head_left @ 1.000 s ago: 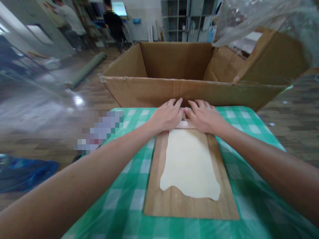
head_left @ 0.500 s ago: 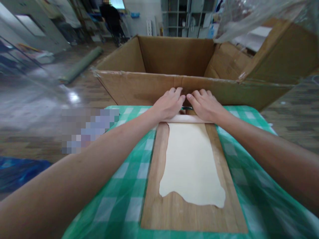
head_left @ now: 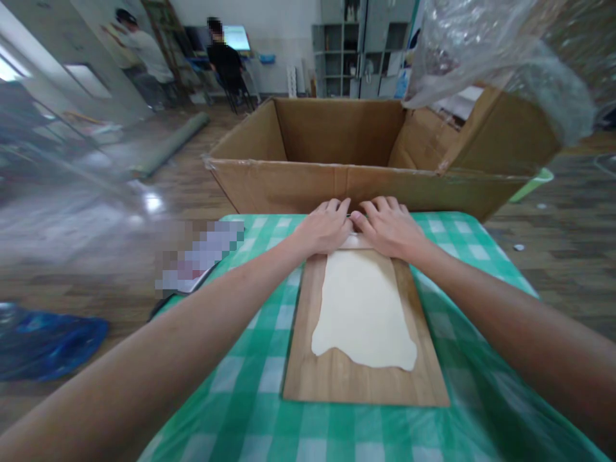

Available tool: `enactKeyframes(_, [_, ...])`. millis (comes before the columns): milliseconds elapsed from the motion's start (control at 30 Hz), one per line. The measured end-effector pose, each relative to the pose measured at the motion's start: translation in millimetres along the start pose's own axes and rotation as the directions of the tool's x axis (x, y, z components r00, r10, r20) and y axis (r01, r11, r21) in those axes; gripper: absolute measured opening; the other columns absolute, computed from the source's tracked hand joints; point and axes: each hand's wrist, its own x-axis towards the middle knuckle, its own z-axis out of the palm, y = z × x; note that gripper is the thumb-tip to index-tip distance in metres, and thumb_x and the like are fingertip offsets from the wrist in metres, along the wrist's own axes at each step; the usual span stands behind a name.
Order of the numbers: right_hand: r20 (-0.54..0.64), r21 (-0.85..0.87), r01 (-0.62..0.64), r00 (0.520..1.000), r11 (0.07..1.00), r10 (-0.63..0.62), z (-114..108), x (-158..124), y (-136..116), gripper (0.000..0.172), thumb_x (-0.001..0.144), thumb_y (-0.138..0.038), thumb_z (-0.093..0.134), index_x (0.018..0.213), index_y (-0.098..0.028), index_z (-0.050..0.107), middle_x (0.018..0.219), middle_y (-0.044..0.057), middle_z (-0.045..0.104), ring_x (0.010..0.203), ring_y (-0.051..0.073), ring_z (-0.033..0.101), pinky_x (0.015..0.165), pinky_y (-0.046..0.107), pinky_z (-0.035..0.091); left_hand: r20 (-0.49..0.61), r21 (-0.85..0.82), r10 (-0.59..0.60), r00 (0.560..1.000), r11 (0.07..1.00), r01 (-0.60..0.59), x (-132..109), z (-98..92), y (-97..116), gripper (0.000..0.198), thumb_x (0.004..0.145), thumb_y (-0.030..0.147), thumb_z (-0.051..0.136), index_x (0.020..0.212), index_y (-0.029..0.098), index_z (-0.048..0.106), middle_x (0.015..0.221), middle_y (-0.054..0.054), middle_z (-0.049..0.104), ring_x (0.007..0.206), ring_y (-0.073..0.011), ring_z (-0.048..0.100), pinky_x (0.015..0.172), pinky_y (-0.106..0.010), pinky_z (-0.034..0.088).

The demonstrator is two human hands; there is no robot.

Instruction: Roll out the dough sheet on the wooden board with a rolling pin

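The dough sheet (head_left: 363, 311) looks matt and smooth. Under it, the board (head_left: 366, 388) is wood, with visible grain and a flat, dull finish; the rolling pin (head_left: 356, 242) appears to be smooth, pale wood. The checked tablecloth (head_left: 308, 436) looks like thin plastic with a soft sheen. Brown corrugated-looking cardboard, matt and creased, forms the box (head_left: 279, 186); crinkled, glossy clear plastic makes the wrap (head_left: 462, 58). The blue bag (head_left: 58, 340) is shiny, wrinkled plastic.

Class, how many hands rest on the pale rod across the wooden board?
2. The left hand covers the left part of the pale rod, the right hand its right part, near the far end of the wooden board. No other seems hidden there.
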Motion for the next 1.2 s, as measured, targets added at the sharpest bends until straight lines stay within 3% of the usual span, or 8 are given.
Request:
enactKeyframes(100, [-0.095, 0.060, -0.061, 0.993, 0.996, 0.066, 1.4, -18.0, -9.9, 0.069, 0.111, -0.062, 0.020, 0.150, -0.017, 0.055, 0.150, 0.020, 0.058, 0.143, 0.040, 0.044, 0.111, 0.054, 0.038, -0.002, -0.035, -0.109, 0.994, 0.993, 0.109, -18.9, -14.8, 19.9, 0.054, 0.110, 0.030, 0.030, 0.154, 0.007, 0.050, 0.161, -0.020, 0.050, 0.147, -0.0317, 0.049, 0.123, -0.048, 0.037])
enactKeyframes(233, [-0.112, 0.100, -0.072, 0.990, 0.992, 0.083, 3.8, -42.8, -20.2, 0.070, 0.112, -0.058, 0.018, 0.155, -0.015, 0.052, 0.160, 0.018, 0.052, 0.155, 0.038, 0.036, 0.119, 0.052, 0.034, 0.029, -0.070, -0.193, 0.981, 0.978, 0.195, -41.8, -30.0, 45.5, 0.060, 0.110, 0.032, 0.026, 0.162, 0.005, 0.037, 0.167, -0.021, 0.043, 0.155, -0.0310, 0.042, 0.127, -0.049, 0.030])
enactKeyframes(367, [-0.097, 0.140, -0.038, 0.994, 0.989, 0.052, -0.7, -65.9, -27.9, 0.071, 0.112, -0.052, 0.016, 0.161, -0.009, 0.045, 0.165, 0.018, 0.047, 0.158, 0.035, 0.033, 0.125, 0.051, 0.029, 0.025, -0.088, -0.197, 0.980, 0.976, 0.199, -61.7, -35.6, 65.2, 0.061, 0.111, 0.035, 0.024, 0.162, 0.005, 0.037, 0.169, -0.021, 0.040, 0.158, -0.0308, 0.038, 0.129, -0.051, 0.027])
enactKeyframes(500, [-0.050, 0.182, 0.009, 0.999, 0.983, 0.000, -8.6, -98.0, -38.4, 0.072, 0.111, -0.051, 0.016, 0.160, -0.008, 0.047, 0.169, 0.017, 0.042, 0.158, 0.033, 0.035, 0.128, 0.050, 0.028, -0.008, -0.102, -0.187, 0.982, 0.977, 0.185, -88.8, -37.7, 89.3, 0.062, 0.110, 0.037, 0.025, 0.162, 0.005, 0.038, 0.171, -0.020, 0.036, 0.160, -0.0297, 0.034, 0.132, -0.048, 0.024])
enactKeyframes(633, [-0.068, 0.197, 0.016, 0.998, 0.980, -0.003, -12.3, -138.0, -51.4, 0.076, 0.109, -0.058, 0.022, 0.165, -0.010, 0.040, 0.175, 0.015, 0.030, 0.163, 0.032, 0.024, 0.132, 0.052, 0.019, -0.024, -0.101, -0.190, 0.981, 0.977, 0.187, -121.1, -42.3, 116.4, 0.067, 0.107, 0.040, 0.034, 0.166, 0.009, 0.033, 0.175, -0.015, 0.031, 0.164, -0.0294, 0.024, 0.134, -0.046, 0.020])
enactKeyframes(733, [-0.067, 0.220, 0.029, 0.998, 0.975, -0.015, -11.6, -153.0, -55.4, 0.082, 0.107, -0.065, 0.022, 0.167, -0.011, 0.035, 0.175, 0.014, 0.027, 0.165, 0.031, 0.019, 0.134, 0.052, 0.015, -0.023, -0.120, -0.184, 0.983, 0.976, 0.180, -133.4, -45.1, 125.2, 0.069, 0.107, 0.041, 0.033, 0.167, 0.008, 0.030, 0.175, -0.016, 0.028, 0.165, -0.0298, 0.021, 0.135, -0.047, 0.020])
enactKeyframes(867, [-0.043, 0.240, 0.032, 0.999, 0.970, -0.022, -9.8, -137.5, -48.5, 0.085, 0.107, -0.067, 0.019, 0.166, -0.009, 0.038, 0.174, 0.016, 0.029, 0.164, 0.031, 0.023, 0.133, 0.051, 0.018, -0.021, -0.133, -0.182, 0.983, 0.975, 0.178, -121.2, -43.2, 114.2, 0.065, 0.108, 0.038, 0.031, 0.165, 0.007, 0.036, 0.174, -0.016, 0.033, 0.163, -0.0288, 0.026, 0.134, -0.045, 0.022])
enactKeyframes(1200, [0.062, 0.219, 0.004, 0.998, 0.976, -0.018, 4.8, -38.6, -9.6, 0.080, 0.110, -0.062, 0.012, 0.160, -0.009, 0.047, 0.167, 0.020, 0.044, 0.158, 0.032, 0.037, 0.127, 0.051, 0.030, 0.039, -0.113, -0.244, 0.969, 0.962, 0.247, -39.2, -29.2, 52.3, 0.051, 0.111, 0.035, 0.027, 0.145, 0.012, 0.059, 0.154, -0.017, 0.059, 0.144, -0.0286, 0.056, 0.121, -0.044, 0.041])
